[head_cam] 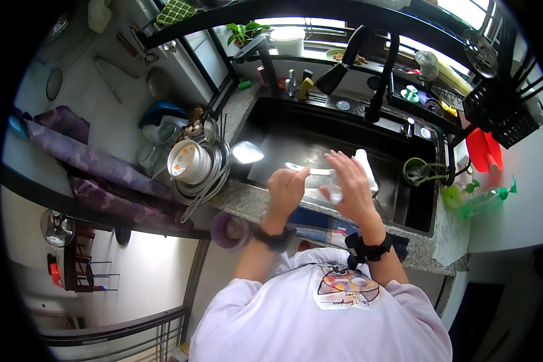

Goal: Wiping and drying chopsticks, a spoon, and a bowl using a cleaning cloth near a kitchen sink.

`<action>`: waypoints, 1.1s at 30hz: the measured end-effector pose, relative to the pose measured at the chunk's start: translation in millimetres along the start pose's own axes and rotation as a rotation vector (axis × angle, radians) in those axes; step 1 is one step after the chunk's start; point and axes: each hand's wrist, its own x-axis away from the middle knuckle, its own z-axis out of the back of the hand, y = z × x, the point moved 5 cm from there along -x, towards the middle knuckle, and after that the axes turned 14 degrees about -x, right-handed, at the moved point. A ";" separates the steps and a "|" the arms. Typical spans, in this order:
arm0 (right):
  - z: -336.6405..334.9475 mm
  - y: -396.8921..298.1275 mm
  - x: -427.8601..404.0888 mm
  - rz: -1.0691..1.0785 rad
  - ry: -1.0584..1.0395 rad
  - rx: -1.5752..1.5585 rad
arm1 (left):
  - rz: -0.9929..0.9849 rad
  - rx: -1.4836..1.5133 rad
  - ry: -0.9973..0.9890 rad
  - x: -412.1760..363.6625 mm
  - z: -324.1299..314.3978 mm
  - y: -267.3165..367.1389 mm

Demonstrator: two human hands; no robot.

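Observation:
My left hand (286,189) grips a slim white or silvery utensil (314,171), perhaps a spoon, over the front of the black sink (276,113). Its right end passes behind the fingers of my right hand (350,183). That hand is blurred, with its fingers stretched out, and a small pale, shiny thing (336,195) shows by its thumb. Whether my right hand holds anything is unclear. A white object (366,168), its kind unclear, stands just beyond the right hand in the sink.
Left of the sink are stacked bowls (185,160), plates (217,156) and a shiny metal spatula (246,152). A green strainer (416,172) sits at the sink's right side. Green pump bottles (484,202) lie farther right. A black faucet (380,86) rises behind; a rack (298,11) crosses overhead.

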 end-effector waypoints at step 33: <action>23.8 14.9 30.1 -0.127 0.033 -0.036 | -0.080 0.191 -0.058 -7.3 -10.0 49.4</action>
